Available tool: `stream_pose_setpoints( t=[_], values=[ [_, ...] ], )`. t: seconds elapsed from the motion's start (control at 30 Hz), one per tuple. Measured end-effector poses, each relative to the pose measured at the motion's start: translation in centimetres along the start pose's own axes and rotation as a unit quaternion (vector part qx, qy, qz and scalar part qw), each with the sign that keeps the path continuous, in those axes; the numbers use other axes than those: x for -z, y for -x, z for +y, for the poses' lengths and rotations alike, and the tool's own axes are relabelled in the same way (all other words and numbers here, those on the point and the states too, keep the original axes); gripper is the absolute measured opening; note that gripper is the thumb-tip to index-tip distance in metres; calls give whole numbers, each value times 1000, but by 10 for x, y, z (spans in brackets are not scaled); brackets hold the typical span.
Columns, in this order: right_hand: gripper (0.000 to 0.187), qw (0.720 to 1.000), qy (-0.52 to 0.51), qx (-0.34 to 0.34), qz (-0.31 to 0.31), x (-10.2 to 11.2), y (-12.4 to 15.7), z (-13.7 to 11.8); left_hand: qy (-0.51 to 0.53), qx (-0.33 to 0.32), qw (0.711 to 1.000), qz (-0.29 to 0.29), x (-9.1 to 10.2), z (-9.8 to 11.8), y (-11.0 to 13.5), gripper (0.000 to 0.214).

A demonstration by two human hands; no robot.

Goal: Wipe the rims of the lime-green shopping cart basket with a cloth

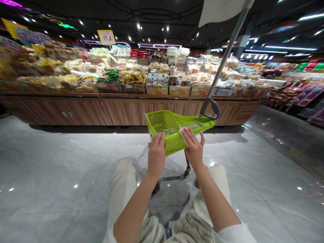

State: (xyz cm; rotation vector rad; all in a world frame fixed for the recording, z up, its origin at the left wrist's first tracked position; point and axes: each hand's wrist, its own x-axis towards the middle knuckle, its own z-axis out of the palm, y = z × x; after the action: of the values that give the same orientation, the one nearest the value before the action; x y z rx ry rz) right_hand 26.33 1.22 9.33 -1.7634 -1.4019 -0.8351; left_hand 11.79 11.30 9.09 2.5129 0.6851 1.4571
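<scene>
Left hand and right hand rest curled fingers on the green cart basket

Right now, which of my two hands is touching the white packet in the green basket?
Your right hand is on the packet; your left hand rests on the green basket's rim instead.

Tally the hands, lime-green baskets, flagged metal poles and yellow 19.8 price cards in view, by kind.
Bare hands: 2 (left hand, right hand)
Lime-green plastic mesh basket: 1
Grey metal pole with white flag: 1
Yellow price card reading 19.8: 1
Total: 5
</scene>
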Motion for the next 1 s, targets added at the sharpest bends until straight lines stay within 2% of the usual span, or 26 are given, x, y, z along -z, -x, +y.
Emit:
stream_pose_setpoints(
  t=[0.07, 0.13, 0.27, 0.33, 0.43, 0.53, 0.63, 0.7, 0.77, 0.83, 0.93, 1.0],
  values=[
    [82, 998, 15, -57, 31, -4, 0, -3, 3, -5, 1000, 3, -1, 0, 0, 55],
    [84, 996, 12, -85, 38, -9, 1, -21, 3, -7, 1000, 8, -2, 2, 0, 54],
    [80, 998, -53, -25, -14, -17, 2, -64, 1, -4, 1000, 7, -1, 4, 0, 49],
    [76, 997, -68, 10, -24, -16, 3, -72, 1, -4, 1000, 5, 1, 4, 0, 47],
    [74, 996, -57, 54, -34, -12, 3, -57, -2, -2, 1000, 1, 2, 3, 1, 47],
    [76, 997, -30, 62, -29, -6, 3, -24, -7, -2, 1000, -7, 2, 1, 0, 50],
    [79, 1000, 0, 9, 7, -3, 2, 4, -5, -5, 1000, -9, 1, 0, 0, 54],
    [81, 999, 12, -38, 29, -4, 1, 8, -2, -5, 1000, -6, 0, 2, -1, 54],
    [82, 997, 11, -65, 36, -6, 2, -2, -1, -1, 1000, -1, -2, 4, 0, 53],
    [82, 998, -8, -55, 24, -9, 4, -23, -3, 1, 1000, 4, -3, 5, 0, 52],
    [77, 998, -57, 8, -21, -11, 6, -55, -11, -3, 1000, 6, -2, 4, 2, 48],
    [73, 995, -70, 48, -44, -10, 7, -64, -14, -10, 1000, 5, -1, 2, 2, 46]
  ],
)
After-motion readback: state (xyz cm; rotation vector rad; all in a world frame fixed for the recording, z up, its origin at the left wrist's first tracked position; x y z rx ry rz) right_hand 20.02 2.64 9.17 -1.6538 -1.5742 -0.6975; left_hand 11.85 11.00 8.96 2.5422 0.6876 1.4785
